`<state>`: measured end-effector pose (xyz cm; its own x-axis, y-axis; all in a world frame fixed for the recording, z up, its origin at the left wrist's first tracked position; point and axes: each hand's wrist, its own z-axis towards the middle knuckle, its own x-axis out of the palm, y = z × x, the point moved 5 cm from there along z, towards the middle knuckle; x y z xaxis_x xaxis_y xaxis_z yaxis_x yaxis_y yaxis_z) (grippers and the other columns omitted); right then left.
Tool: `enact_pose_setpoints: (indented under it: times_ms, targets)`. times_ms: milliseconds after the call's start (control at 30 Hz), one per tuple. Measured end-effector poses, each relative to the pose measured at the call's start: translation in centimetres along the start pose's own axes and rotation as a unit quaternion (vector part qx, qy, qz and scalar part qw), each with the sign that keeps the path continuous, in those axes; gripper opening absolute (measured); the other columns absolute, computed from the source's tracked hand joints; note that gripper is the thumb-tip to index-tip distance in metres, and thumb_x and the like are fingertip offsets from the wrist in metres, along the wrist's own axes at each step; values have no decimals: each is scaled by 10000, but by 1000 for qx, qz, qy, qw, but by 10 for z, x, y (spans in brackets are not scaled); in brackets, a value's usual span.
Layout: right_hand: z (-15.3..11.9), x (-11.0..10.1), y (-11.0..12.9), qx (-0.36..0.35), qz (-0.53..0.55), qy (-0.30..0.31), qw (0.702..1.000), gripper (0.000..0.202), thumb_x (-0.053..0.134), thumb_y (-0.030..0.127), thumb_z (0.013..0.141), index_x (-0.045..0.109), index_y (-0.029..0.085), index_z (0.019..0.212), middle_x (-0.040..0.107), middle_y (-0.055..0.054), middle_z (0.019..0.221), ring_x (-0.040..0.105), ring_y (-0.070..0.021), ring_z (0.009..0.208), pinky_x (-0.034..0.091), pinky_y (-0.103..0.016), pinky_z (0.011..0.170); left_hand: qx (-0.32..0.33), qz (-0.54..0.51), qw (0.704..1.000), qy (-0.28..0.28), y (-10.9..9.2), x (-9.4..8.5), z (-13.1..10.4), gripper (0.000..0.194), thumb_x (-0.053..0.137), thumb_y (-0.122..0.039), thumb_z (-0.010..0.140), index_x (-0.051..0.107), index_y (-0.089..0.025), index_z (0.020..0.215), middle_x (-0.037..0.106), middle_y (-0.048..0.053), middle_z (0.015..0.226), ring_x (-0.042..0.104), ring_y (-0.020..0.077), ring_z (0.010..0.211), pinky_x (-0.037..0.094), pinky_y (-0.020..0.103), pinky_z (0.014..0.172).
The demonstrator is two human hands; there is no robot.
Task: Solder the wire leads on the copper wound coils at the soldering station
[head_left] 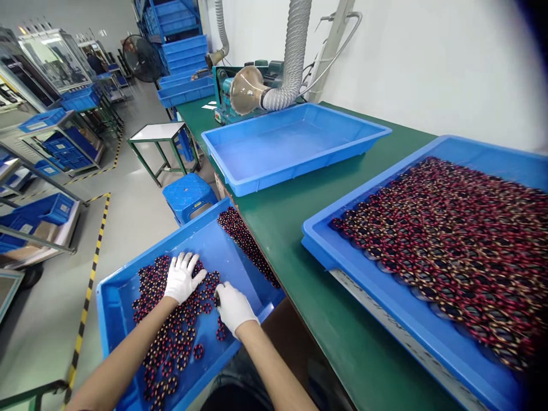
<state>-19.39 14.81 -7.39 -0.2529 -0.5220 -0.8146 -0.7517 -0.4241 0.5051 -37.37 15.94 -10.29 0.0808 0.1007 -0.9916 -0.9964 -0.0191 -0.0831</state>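
Note:
In the lower blue tray (128,268) lie many small ring-shaped parts (175,337), dark with red and copper colours, like wound coils. My left hand (182,278), in a white glove, rests flat on the loose rings with its fingers spread. To its right, my right hand (234,308), gloved too, has its fingers curled round a dark ring (217,298) that shows at the fingertips. How many rings it holds is hidden. Beyond the right hand, a slanted blue divider separates off a strip of packed rings (246,242) beside the bench edge.
The green bench (295,251) runs along my right. On it stand a blue tray full of rings (449,245), a second blue tray (295,142) and a machine with an extraction hose (295,51). A blue stool (188,194) and a small table (158,132) stand beyond the lower tray.

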Motion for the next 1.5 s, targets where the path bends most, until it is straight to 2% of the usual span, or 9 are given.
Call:
enact_pose_setpoints:
  times_ms: [167,267,367,533,733,900,1033,1200,1500]
  targets:
    - [6,-2,5,-43,-29,-19,998,736,639,191,665,343,279,1333,282,-109,1453,397,-343,1207,367,-475,922,28,-51,998,6,4,-6,1,443,507,-401,889,420,-186,1265,419,116,1331,387,293,1226,317,541,1009]
    - [10,5,8,-47,-40,-9,998,719,622,201,679,341,266,1338,334,-114,1428,455,-330,1152,393,-462,887,28,-71,997,-4,22,-17,2,424,474,-397,906,415,-180,1265,415,123,1333,450,272,1175,386,502,971]
    - [13,11,12,-30,-54,-9,998,794,672,269,645,320,210,1354,348,-166,1407,459,-356,1132,407,-471,853,43,-70,997,-9,34,-24,2,500,506,-462,873,411,-175,1271,387,135,1353,386,302,1226,346,531,994]
    - [25,17,21,-17,-78,-18,997,904,737,322,574,300,230,1360,372,-209,1362,497,-358,1059,432,-454,760,96,-65,993,21,20,-12,-4,562,540,-474,846,380,-180,1297,367,133,1364,315,327,1266,274,569,1024]
    - [34,18,21,-7,-92,-40,995,749,723,412,609,409,272,1273,417,-204,1317,535,-344,976,443,-423,674,83,-78,992,46,12,1,-4,551,534,-423,866,333,-198,1328,318,134,1394,286,337,1280,295,572,1015]
    - [33,21,18,-29,-96,-46,994,739,715,478,621,393,350,1274,420,-179,1327,533,-332,985,433,-429,696,83,-100,987,92,21,-6,9,433,518,-304,895,383,-189,1289,391,126,1344,416,296,1201,392,523,967]
    - [35,19,18,-37,-91,-35,995,679,717,513,606,475,322,1211,414,-189,1333,523,-358,1014,439,-453,698,152,-95,973,148,17,-24,14,481,543,-248,875,352,-212,1315,336,119,1387,402,296,1212,389,513,969]
    - [34,16,22,-79,-88,-28,993,660,667,498,672,457,255,1248,359,-139,1404,343,-372,1228,314,-584,925,260,-50,943,204,3,-31,14,587,664,-250,761,404,-239,1287,315,87,1398,258,355,1276,253,592,1014]
    - [33,18,32,-72,-96,-4,993,655,602,439,705,445,159,1276,427,-161,1357,311,-394,1252,258,-611,987,313,-20,920,233,-10,-24,22,402,591,-286,829,466,-192,1198,420,96,1285,417,290,1152,359,513,957]
